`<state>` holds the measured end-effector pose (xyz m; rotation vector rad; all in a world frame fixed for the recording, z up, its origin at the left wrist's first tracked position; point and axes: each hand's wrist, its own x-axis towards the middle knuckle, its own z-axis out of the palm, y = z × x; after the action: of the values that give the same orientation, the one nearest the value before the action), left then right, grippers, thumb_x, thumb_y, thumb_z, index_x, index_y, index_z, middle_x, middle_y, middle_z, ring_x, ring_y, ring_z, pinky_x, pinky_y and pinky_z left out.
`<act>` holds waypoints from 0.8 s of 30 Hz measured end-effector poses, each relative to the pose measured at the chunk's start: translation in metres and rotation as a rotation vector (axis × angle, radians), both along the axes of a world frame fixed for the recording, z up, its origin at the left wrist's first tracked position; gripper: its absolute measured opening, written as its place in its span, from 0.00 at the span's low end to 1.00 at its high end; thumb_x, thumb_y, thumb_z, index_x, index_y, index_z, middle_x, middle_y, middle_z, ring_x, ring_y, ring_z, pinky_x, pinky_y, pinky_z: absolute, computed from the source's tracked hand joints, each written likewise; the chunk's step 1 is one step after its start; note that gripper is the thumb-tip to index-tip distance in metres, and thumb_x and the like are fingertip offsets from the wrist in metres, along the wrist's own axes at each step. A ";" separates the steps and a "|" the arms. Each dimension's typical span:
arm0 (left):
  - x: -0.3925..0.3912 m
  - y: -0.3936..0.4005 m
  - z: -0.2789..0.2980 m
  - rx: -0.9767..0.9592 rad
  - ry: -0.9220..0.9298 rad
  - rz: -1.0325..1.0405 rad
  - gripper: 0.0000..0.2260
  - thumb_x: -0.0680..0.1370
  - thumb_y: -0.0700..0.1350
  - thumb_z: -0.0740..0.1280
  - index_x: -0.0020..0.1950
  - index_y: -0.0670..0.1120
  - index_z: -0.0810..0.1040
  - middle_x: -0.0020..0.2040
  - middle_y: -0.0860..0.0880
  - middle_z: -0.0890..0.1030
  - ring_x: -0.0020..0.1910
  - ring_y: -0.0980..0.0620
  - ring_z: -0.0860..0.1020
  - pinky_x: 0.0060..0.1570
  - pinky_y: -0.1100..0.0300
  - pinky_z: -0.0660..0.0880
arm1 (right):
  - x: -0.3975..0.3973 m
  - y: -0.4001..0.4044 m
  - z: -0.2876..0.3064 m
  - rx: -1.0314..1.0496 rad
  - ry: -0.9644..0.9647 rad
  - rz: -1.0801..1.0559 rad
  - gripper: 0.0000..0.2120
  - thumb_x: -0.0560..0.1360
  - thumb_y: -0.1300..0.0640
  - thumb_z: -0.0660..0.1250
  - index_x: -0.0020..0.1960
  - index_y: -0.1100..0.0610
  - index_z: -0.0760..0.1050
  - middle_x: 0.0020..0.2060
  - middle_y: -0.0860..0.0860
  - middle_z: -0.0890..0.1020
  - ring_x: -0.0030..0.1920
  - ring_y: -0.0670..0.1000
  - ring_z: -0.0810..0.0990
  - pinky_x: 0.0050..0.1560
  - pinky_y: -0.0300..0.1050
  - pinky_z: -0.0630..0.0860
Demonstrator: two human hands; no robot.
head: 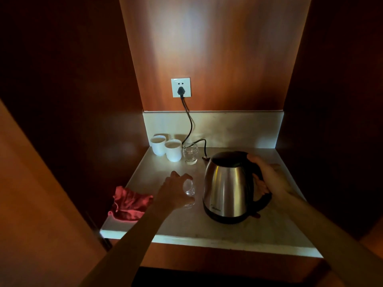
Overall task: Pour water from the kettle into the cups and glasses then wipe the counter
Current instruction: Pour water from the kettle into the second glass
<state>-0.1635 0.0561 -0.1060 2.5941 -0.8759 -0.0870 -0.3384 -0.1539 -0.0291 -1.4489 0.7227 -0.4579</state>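
Observation:
A steel kettle (227, 187) with a black lid and handle stands upright on the pale counter (238, 233), right of centre. My right hand (271, 179) is wrapped around its handle. Just left of it, my left hand (173, 191) grips a small clear glass (189, 191) from the side and above. At the back left stand two white cups (158, 146) (173, 151) and, beside them, a second clear glass (190, 153) with water in its lower part.
A crumpled red cloth (129, 204) lies at the counter's left edge. A black cord (189, 125) runs from a wall socket (181, 87) down behind the back glass. Dark wooden walls close in the niche on both sides and behind.

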 end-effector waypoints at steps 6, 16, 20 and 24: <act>-0.010 0.004 -0.009 0.007 -0.028 -0.016 0.30 0.65 0.56 0.75 0.67 0.62 0.71 0.60 0.51 0.70 0.61 0.50 0.72 0.59 0.51 0.76 | -0.004 0.001 -0.005 -0.043 0.034 0.006 0.27 0.75 0.39 0.71 0.27 0.55 0.71 0.17 0.49 0.67 0.18 0.47 0.63 0.27 0.44 0.59; -0.004 0.022 -0.021 -0.281 0.166 -0.093 0.41 0.65 0.50 0.81 0.74 0.59 0.65 0.58 0.60 0.72 0.59 0.65 0.76 0.53 0.70 0.73 | 0.001 0.008 0.002 -0.140 0.084 0.033 0.30 0.74 0.37 0.71 0.20 0.54 0.71 0.18 0.52 0.68 0.20 0.51 0.62 0.28 0.45 0.58; 0.004 0.030 -0.033 -0.521 0.370 -0.087 0.35 0.65 0.42 0.82 0.69 0.53 0.72 0.53 0.62 0.79 0.51 0.71 0.79 0.49 0.67 0.80 | 0.000 0.008 0.012 -0.207 0.157 0.044 0.30 0.74 0.38 0.72 0.21 0.55 0.70 0.18 0.52 0.67 0.19 0.51 0.62 0.29 0.44 0.59; 0.004 0.034 -0.054 -0.723 0.447 -0.028 0.30 0.63 0.38 0.83 0.62 0.49 0.78 0.56 0.51 0.84 0.54 0.52 0.84 0.49 0.49 0.84 | 0.003 0.011 0.021 -0.274 0.273 0.115 0.30 0.74 0.38 0.72 0.23 0.56 0.70 0.18 0.53 0.66 0.19 0.51 0.61 0.28 0.43 0.61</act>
<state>-0.1598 0.0899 -0.1599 1.7901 -0.6219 -0.2869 -0.3350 -0.1431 -0.0082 -1.8241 0.8099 -0.2788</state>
